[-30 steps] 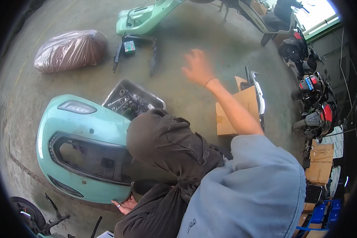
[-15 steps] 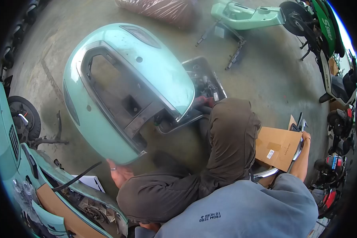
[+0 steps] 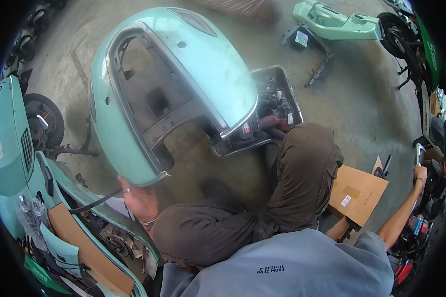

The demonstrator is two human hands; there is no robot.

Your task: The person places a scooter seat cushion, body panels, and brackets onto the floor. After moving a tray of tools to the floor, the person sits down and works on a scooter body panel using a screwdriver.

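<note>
A large teal body panel (image 3: 208, 64) with a long dark-lined opening lies tilted in front of me. At its lower edge is my left hand (image 3: 140, 202), palm up, with the fingertips curled against the panel and partly hidden by it. Far to the right, my right hand (image 3: 420, 174) is closed round a silver trim piece (image 3: 419, 154), of which only a short part shows. A cardboard box (image 3: 359, 195) stands beside my right knee, with a dark bar sticking out behind it. A metal tray (image 3: 288, 81) of tools and parts sits partly under the panel's right side.
Teal scooter body parts (image 3: 15, 158) and a wheel (image 3: 44, 121) stand at the left. Beyond the tray lie a dark bracket (image 3: 319, 67) and a light green scooter part (image 3: 332, 24). Parked scooters line the right edge. A plastic-wrapped bundle (image 3: 248, 9) is at the top.
My right hand, first empty in the air, reached the box and has now moved out to the right with the silver trim piece. The view has turned; my left hand stays at the panel's edge.
</note>
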